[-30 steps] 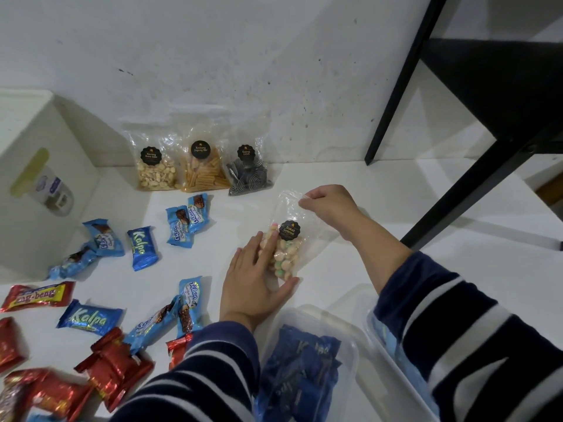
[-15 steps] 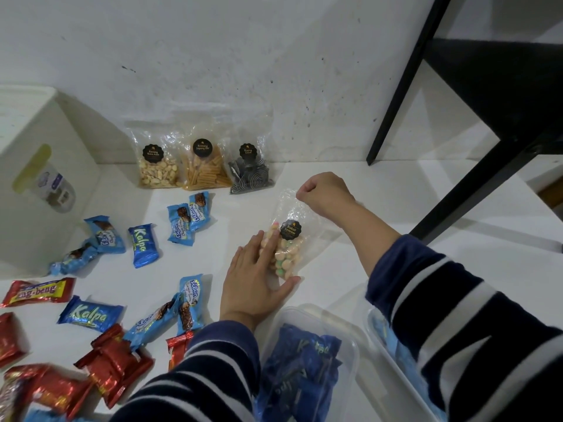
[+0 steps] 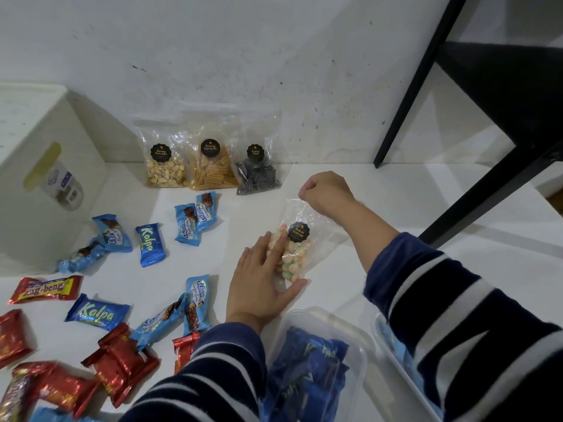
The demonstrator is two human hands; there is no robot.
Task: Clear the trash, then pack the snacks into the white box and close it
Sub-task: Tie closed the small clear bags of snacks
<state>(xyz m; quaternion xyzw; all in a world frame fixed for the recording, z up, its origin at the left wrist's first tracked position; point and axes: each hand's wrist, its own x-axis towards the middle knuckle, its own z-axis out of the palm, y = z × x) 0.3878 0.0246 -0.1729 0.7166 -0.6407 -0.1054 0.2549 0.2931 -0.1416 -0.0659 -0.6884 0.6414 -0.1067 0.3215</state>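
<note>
A clear bag of pastel biscuits [image 3: 294, 254] with a black round label lies on the white floor in the middle. My right hand [image 3: 327, 190] pinches the bag's top edge. My left hand [image 3: 262, 284] lies flat against the bag's lower left side, fingers spread, thumb under its bottom. Three more clear bags stand against the wall: peanuts [image 3: 164, 166], yellow sticks [image 3: 211, 167], dark swirled crackers [image 3: 257, 172]. Blue wrapped snacks [image 3: 150, 245] and red wrapped snacks [image 3: 120, 365] are scattered at left. A white box [image 3: 45, 166] stands at far left.
A clear plastic lid or tub [image 3: 316, 370] with blue wrappers under it lies at the bottom, beside another clear container [image 3: 405, 367] half hidden by my right sleeve. Black furniture legs [image 3: 405, 95] slant down at right. The wall runs behind the bags.
My right hand has lifted the bag's top edge slightly farther from me. My left hand has stayed against the bag. Nothing else has moved.
</note>
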